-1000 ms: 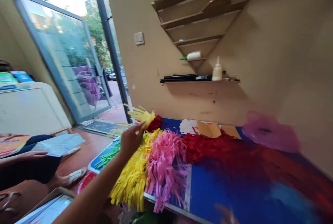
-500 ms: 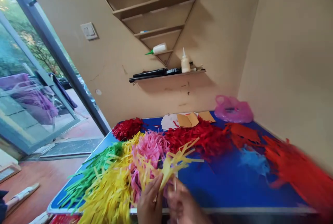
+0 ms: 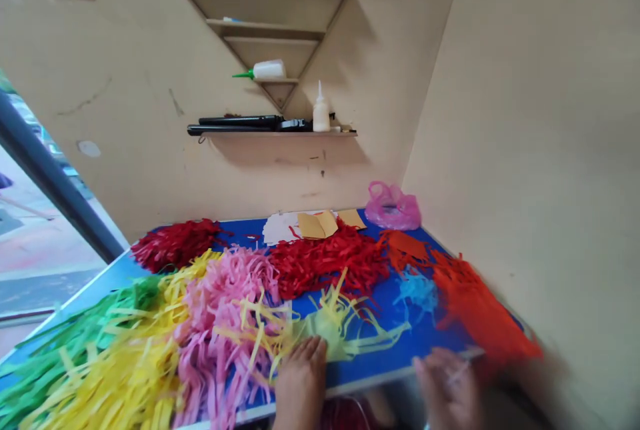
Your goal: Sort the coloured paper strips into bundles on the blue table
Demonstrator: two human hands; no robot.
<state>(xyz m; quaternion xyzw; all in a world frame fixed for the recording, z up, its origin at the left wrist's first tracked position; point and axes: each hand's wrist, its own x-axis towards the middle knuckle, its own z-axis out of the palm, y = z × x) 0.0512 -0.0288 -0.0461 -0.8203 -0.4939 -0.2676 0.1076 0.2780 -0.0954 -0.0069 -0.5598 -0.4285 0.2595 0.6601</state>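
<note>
My left hand (image 3: 301, 380) lies palm down at the table's front edge. Its fingers rest flat on a pale yellow fringed paper (image 3: 327, 330), whose cut strips fan out to the back and right. To the right, just off the front edge, my right hand (image 3: 445, 387) is blurred by motion. Its fingers are closed around a thin whitish stick (image 3: 461, 371). Left of my left hand lie bunches of pink paper strips (image 3: 227, 297) and yellow paper strips (image 3: 125, 373), with loose pale yellow strips on the pink ones.
On the blue table (image 3: 400, 350) are green strips (image 3: 85, 323), red strips (image 3: 330, 260), a dark red bunch (image 3: 175, 243), blue strips (image 3: 417, 290), orange strips (image 3: 480, 307), tan paper pieces (image 3: 317, 225) and a pink plastic bag (image 3: 395, 210). A wall shelf holds an upright bottle (image 3: 321, 113).
The yellow fringed paper went from between my hands down onto the table. My right hand moved away to the right with the stick. The view turned right.
</note>
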